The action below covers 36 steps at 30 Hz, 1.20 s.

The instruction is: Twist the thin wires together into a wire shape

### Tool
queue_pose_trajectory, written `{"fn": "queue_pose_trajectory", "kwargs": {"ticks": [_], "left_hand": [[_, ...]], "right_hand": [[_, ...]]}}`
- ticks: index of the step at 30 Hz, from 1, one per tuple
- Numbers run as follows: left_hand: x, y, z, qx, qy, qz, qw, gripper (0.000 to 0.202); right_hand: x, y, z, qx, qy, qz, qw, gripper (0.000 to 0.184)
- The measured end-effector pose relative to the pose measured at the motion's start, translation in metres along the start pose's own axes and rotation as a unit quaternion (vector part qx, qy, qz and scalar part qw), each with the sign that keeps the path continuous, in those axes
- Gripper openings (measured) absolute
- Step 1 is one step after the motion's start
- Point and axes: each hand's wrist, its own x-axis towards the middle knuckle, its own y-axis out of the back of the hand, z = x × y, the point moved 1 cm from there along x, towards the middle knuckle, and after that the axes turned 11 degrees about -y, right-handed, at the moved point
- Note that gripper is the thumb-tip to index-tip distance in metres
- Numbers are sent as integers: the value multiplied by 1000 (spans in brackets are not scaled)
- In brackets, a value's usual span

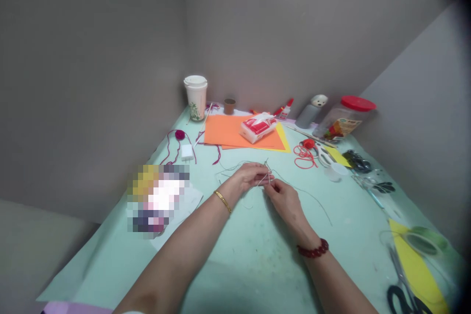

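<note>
Both hands pinched thin wire point(266, 170) at the fingertips, the left hand point(252, 178) pressed closed and the right hand point(283, 202) just below, apparently keeping the strands together.

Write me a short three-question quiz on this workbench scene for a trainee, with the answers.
1. Which hand wears the gold bracelet?
2. True or false: the right hand has a red bead bracelet on its wrist.
3. Fill in the blank: the lid of the jar is ____.

Key: 1. the left hand; 2. true; 3. red.
</note>
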Motion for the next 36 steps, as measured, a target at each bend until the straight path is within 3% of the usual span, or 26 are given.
{"fn": "queue_pose_trajectory", "kwargs": {"ticks": [8, 12, 17, 24, 29, 33, 36], "left_hand": [[-5, -4, 5, 24, 8, 3, 1000, 16], [-5, -7, 7, 58, 21, 23, 998, 11], [-5, -9, 7, 81, 16, 30, 996, 13], [-4, -8, 5, 84, 11, 24, 996, 11], [-2, -5, 3, 84, 9, 18, 996, 12], [0, -3, 0, 84, 4, 10, 996, 13], [0, -2, -1, 94, -4, -1, 996, 13]], "right_hand": [[-6, 37, 5, -26, -37, 42, 998, 39], [-3, 38, 10, -45, -34, 37, 998, 36], [0, 38, 15, -73, -19, -27, 997, 41], [35, 37, 3, 1, 43, 35, 998, 35], [54, 27, -2, 40, 43, -25, 998, 36], [57, 24, -4, 92, -19, -71, 993, 33], [57, 22, -5, 158, -55, -141, 976, 32]]}}
